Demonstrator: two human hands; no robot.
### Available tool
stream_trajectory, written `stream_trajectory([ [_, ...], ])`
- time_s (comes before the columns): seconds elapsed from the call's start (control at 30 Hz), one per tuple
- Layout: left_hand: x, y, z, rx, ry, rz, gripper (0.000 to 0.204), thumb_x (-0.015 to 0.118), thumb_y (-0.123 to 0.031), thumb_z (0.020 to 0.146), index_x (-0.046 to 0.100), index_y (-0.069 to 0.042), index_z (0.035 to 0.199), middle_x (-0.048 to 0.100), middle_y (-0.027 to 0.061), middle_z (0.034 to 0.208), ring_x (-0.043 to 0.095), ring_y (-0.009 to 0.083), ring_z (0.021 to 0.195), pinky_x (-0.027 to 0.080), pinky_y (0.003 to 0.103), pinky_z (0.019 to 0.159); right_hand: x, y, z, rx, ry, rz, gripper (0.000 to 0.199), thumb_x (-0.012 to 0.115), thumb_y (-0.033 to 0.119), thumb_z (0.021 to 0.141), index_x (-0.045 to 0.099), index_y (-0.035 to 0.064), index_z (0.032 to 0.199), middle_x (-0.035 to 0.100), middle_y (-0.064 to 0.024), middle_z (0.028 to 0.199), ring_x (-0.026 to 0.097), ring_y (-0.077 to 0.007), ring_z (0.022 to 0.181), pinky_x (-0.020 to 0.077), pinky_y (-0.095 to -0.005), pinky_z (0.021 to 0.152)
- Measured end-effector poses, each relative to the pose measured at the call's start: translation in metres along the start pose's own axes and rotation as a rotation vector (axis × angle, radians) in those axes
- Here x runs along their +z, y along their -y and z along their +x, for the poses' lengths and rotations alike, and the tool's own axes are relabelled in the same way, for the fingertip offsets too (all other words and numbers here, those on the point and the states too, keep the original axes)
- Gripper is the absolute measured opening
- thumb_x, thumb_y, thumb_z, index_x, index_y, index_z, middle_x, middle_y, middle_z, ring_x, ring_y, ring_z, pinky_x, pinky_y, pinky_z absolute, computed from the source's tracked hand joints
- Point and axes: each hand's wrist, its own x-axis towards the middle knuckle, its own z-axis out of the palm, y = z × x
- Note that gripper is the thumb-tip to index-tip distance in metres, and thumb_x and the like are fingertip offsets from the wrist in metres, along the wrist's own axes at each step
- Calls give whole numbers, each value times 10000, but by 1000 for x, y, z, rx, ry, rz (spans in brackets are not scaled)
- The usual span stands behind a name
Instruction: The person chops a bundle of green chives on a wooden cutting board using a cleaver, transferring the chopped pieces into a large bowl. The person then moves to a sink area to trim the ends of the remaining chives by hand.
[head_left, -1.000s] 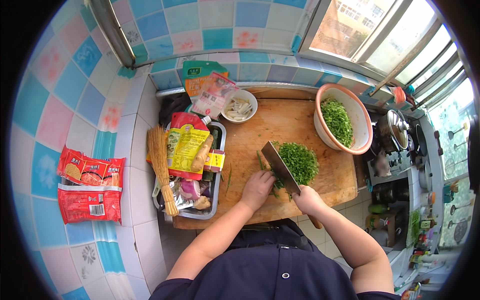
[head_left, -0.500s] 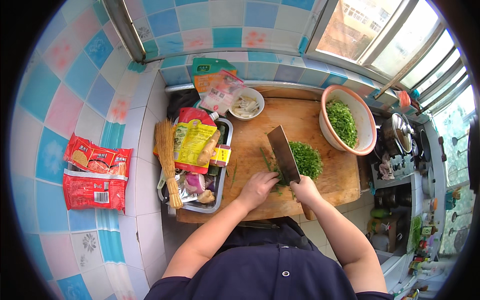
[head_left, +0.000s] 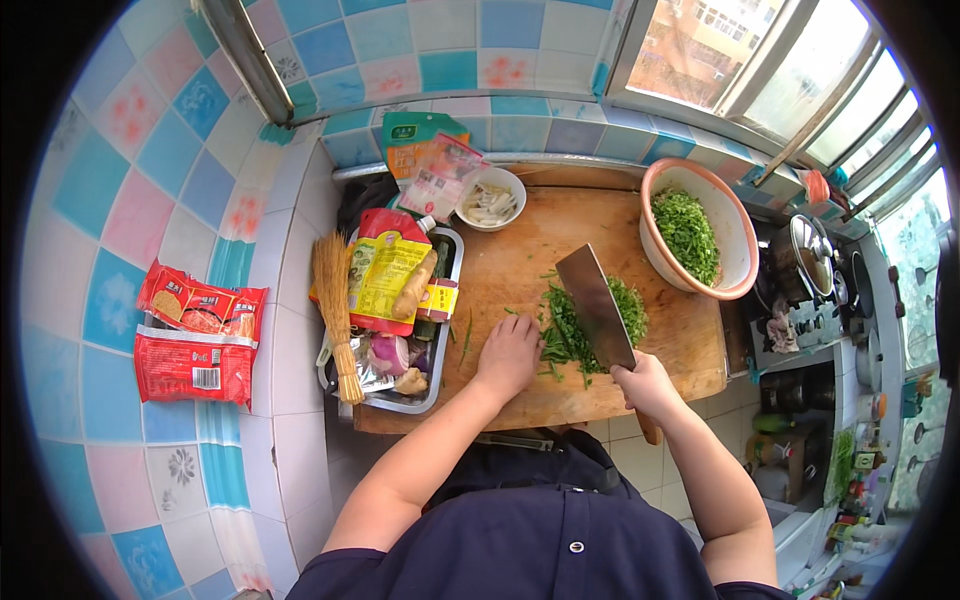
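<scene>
My right hand point(head_left: 645, 385) grips the handle of a broad cleaver point(head_left: 596, 306), whose blade rests against a pile of chopped green herbs point(head_left: 628, 308) on the wooden cutting board point(head_left: 520, 250). My left hand point(head_left: 508, 355) lies flat on the board just left of the pile, fingers beside the greens. A pinkish bowl point(head_left: 745, 235) at the board's right far corner holds more chopped greens.
A metal tray point(head_left: 452, 262) at left holds packets, ginger, onion and a small straw brush. A small white bowl point(head_left: 490, 203) and packets stand at the back. Red packets hang on the tiled left wall. A stove with a pot point(head_left: 815, 262) is at right.
The cleaver has shifted slightly over the herb pile and my left hand has moved a little along the board beside the greens.
</scene>
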Motion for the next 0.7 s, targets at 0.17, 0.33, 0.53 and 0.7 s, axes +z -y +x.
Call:
stream_trajectory([
  [0.17,4,-50,-19,-167,-69,-22,696,557,-517,867,503,46,1273,500,177,1233,431,315,1159,299,440,1016,-11,-14,6,3,38,71,211,580,189,871,579,-11,940,537,-50,639,521,-144,470,457,-315,483],
  [0.33,23,-79,-18,-232,-95,179,806,567,-591,821,470,55,1293,481,151,1251,400,283,1193,229,446,1036,-22,-16,9,-45,88,24,211,584,188,868,581,-10,943,549,-51,657,524,-143,480,458,-315,504],
  [0.53,31,-57,-16,-169,-165,90,553,654,-327,822,509,-19,1258,541,112,1138,475,272,1106,296,443,999,-36,-14,11,-63,172,-125,250,589,217,860,582,-20,938,602,-116,700,595,-205,556,479,-349,560],
  [0.7,17,-57,-16,-223,-297,-8,461,692,-204,778,549,-56,1191,571,103,1054,513,272,1047,354,418,951,-27,-19,15,-165,159,-342,329,566,296,859,608,-23,927,650,-245,836,618,-416,888,474,-459,803],
])
